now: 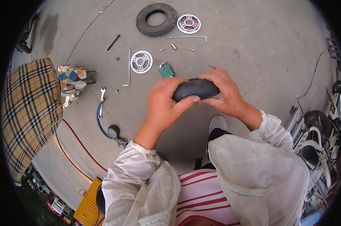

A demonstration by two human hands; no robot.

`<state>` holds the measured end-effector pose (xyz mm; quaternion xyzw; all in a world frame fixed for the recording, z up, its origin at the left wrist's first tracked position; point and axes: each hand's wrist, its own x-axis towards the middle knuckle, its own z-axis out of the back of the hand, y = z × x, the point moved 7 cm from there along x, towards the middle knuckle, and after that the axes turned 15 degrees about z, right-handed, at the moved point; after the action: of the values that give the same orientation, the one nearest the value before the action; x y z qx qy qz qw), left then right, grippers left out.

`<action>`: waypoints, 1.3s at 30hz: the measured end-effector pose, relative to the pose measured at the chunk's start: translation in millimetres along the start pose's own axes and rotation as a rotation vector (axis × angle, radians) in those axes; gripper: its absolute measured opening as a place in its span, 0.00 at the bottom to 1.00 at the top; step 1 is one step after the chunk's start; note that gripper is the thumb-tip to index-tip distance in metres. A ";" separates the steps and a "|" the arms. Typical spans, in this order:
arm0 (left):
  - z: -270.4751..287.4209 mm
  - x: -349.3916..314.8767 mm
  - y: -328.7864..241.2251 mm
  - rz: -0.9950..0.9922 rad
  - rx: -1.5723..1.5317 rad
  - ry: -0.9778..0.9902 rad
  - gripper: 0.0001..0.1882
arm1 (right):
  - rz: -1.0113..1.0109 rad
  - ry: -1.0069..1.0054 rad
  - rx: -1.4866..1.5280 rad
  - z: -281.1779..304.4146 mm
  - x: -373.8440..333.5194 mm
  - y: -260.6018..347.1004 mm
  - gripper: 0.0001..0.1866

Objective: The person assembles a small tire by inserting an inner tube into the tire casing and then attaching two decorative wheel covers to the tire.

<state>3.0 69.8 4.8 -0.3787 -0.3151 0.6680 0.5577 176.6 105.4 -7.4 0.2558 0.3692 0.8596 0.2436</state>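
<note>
Both hands hold a smooth black rubber inner tube (196,89) out in front of my body. My left hand (162,98) closes round its left end, with the thumb along the near side. My right hand (227,93) grips the right end, its fingers over the top and thumb underneath. Just beyond the tube lies a green piece with metal parts (165,71); a red-handled tool (218,68) shows partly behind my right hand. Farther off on the ground are a black tire (142,23) and two silver wheel rim halves, one near (142,62) and one far (189,24).
L-shaped rods (129,69), a black bolt (113,42), a brass sleeve (173,46) and small screws lie around. At left are a wrench (103,92), a gauge (113,131) with a hose, and a plaid-covered seat (33,109). Scooter parts (317,143) crowd the right.
</note>
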 end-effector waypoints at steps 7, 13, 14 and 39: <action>-21.7 -3.4 75.3 0.805 -0.894 0.098 0.34 | -0.165 -0.345 0.532 11.2 4.1 -9.6 0.35; -28.0 -3.6 79.2 0.944 -1.273 0.163 0.37 | -0.427 -0.453 0.965 -6.7 -7.2 -23.3 0.29; -27.2 -4.1 76.8 0.949 -1.249 0.143 0.36 | -0.467 -0.452 0.986 -6.9 -8.5 -25.3 0.29; -67.3 -20.2 58.2 0.881 -1.293 0.320 0.23 | -0.008 -0.399 0.371 24.1 -4.0 16.5 0.43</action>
<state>33.1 39.4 -75.7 -0.8082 -0.3774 0.4495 -0.0491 190.7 105.3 18.5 0.4588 0.4662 0.7088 0.2641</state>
